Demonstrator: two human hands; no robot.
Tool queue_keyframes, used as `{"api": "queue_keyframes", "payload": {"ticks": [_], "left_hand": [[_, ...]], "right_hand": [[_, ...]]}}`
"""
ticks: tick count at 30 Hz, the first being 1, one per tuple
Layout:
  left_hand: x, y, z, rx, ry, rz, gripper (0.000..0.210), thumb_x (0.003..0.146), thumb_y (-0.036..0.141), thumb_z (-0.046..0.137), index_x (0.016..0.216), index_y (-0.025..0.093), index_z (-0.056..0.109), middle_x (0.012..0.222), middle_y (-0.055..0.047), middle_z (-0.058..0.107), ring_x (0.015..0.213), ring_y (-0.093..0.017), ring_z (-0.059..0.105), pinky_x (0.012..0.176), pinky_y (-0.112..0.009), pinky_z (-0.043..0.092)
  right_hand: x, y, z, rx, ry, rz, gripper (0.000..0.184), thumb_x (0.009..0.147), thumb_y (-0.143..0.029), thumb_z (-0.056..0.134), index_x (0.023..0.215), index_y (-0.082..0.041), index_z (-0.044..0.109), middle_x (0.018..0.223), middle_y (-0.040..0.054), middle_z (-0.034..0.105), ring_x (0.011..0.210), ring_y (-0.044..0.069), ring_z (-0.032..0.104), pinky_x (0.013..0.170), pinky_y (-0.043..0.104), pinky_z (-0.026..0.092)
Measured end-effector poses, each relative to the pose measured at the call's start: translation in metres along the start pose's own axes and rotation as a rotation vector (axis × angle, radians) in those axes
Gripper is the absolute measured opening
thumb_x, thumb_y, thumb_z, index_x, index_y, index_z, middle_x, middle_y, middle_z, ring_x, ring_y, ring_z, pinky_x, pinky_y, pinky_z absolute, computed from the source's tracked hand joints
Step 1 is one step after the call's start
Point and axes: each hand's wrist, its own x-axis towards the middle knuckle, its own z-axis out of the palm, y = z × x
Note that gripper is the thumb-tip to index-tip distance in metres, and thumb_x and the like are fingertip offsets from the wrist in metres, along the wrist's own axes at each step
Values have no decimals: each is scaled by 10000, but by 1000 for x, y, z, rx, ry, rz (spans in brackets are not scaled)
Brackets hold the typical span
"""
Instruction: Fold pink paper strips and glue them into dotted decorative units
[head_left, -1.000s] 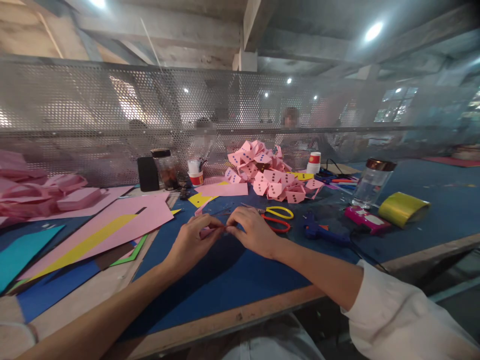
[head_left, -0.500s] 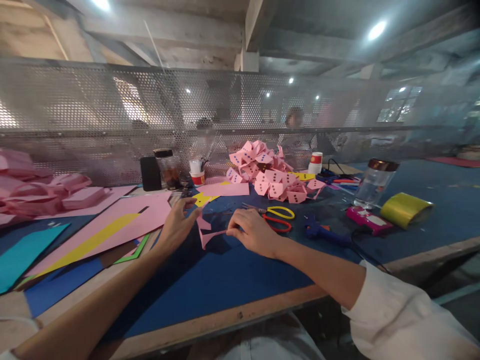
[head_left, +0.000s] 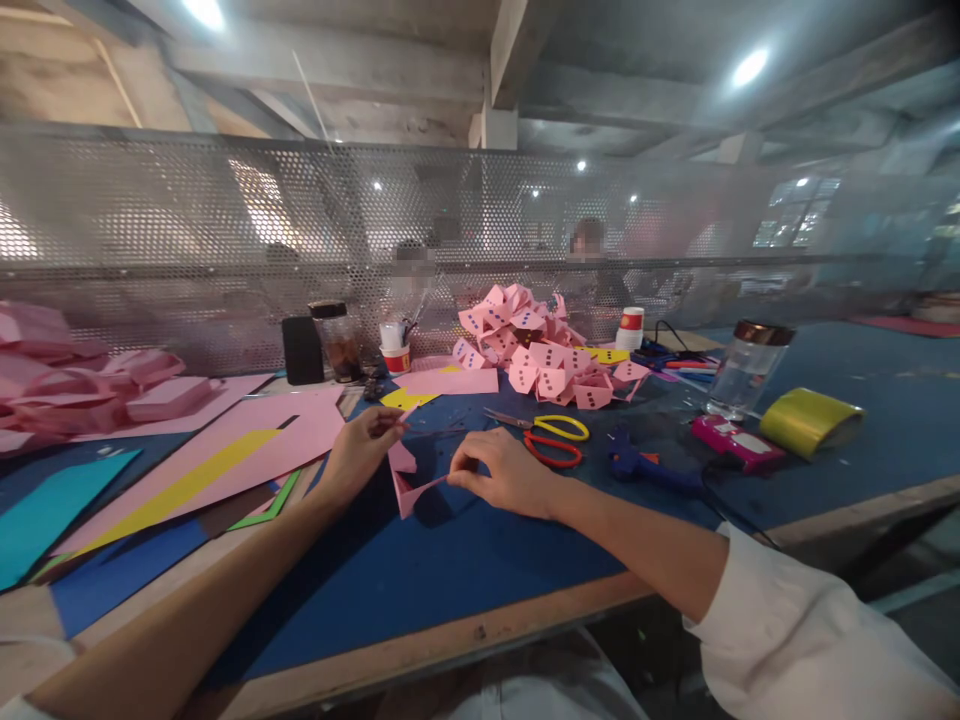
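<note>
Left hand [head_left: 361, 452]: narrowing at the fingertips, pinching the upper end of a pink paper strip [head_left: 406, 499]; pointing away from the person.

Right hand [head_left: 506, 475]: curling, with thumb and fingers narrowing on the strip's other end.

Pink paper strip: stretching between the two hands, bending at a sharp corner nearest the person; hanging over or resting on the blue table surface [head_left: 420, 600], though which of these I cannot tell.

Scissors [head_left: 559, 427]: lying just beyond the right hand, one handle loop showing yellow, the other red-orange; blades pointing leftward.

Glue gun [head_left: 656, 470]: lying to the right of the scissors, a dark cord trailing from it; a magenta device [head_left: 736, 443] and a curved yellow piece [head_left: 814, 420] sitting farther right; a clear bottle [head_left: 739, 375] standing behind them.

Pink pile [head_left: 536, 340]: heaping up beyond the scissors, many folded pieces showing dark dots.

Left side: pink sheets [head_left: 289, 425] lying with a yellow strip [head_left: 187, 485] on top; a teal sheet [head_left: 64, 510] lying nearer the edge.

Mesh screen [head_left: 330, 220]: standing behind everything; people showing blurred through it.
</note>
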Motion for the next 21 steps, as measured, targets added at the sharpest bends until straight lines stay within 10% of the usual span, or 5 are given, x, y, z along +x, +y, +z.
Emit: {"api": "queue_keyframes", "payload": {"ticks": [9, 21], "left_hand": [[-16, 27, 7, 7, -67, 43, 339, 768, 448, 730, 949, 162, 711, 853, -50, 750, 814, -226, 691, 741, -324, 511], [-45, 59, 18, 126, -187, 176, 214, 867, 413, 650, 921, 221, 727, 855, -9, 740, 826, -208, 668, 785, -302, 488]], "right_hand": [[3, -3, -8, 295, 157, 191, 362, 1021, -418, 470, 835, -180, 670, 855, 28, 699, 844, 147, 654, 810, 273, 476], [7, 6, -5, 298, 269, 276, 174, 915, -343, 650, 991, -190, 683, 930, 27, 705, 862, 149, 642, 831, 287, 493]]}}
